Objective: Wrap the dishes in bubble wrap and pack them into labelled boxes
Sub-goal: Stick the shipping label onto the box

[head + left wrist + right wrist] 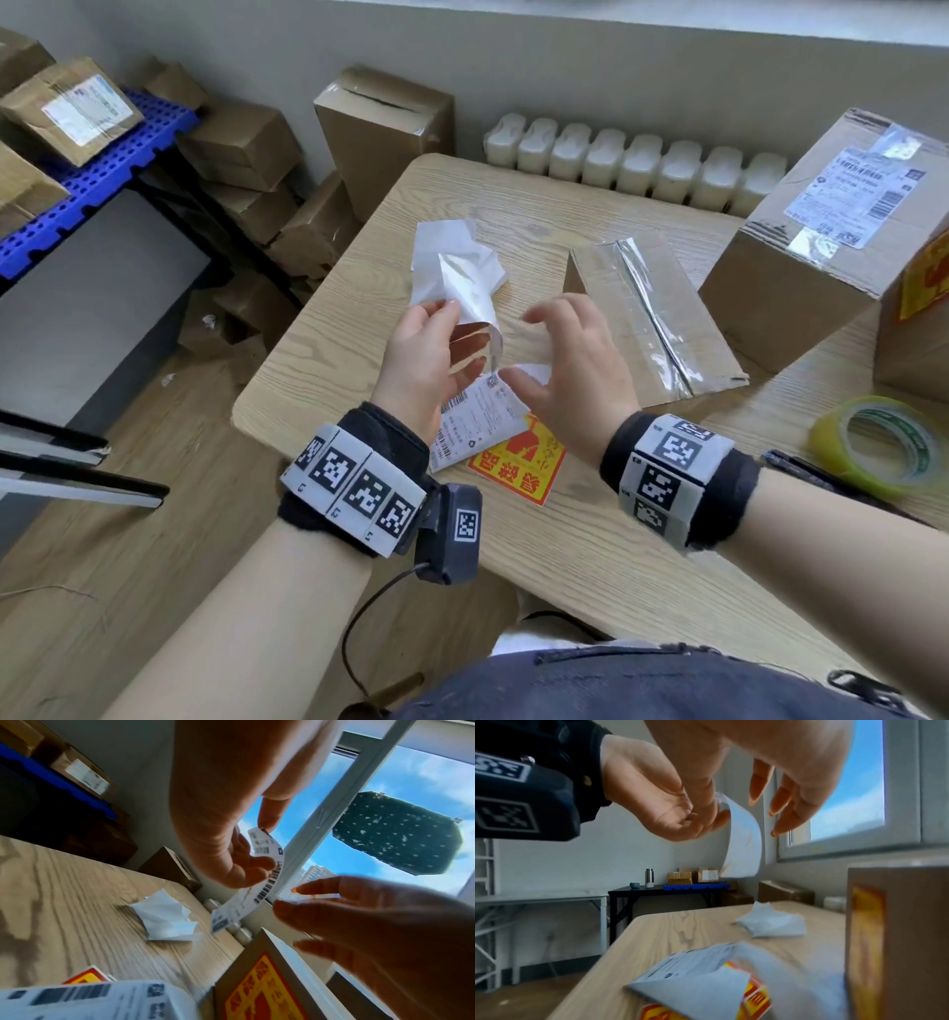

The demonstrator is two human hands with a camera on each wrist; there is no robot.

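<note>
Your left hand [426,354] pinches the curling white barcode shipping label [267,874]; your right hand [570,360] hovers spread, grasping nothing; its adhesive could fold onto itself

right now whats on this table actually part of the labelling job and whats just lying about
In use:
- shipping label, pinched by the left hand
- right hand, open beside it
- taped box
- labelled box
- spare labels

Lying about:
- crumpled backing paper
- tape roll
- floor boxes

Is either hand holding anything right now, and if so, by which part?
The left hand pinches a curled shipping label near its top end. The right hand is spread open beside it, holding nothing.
</note>
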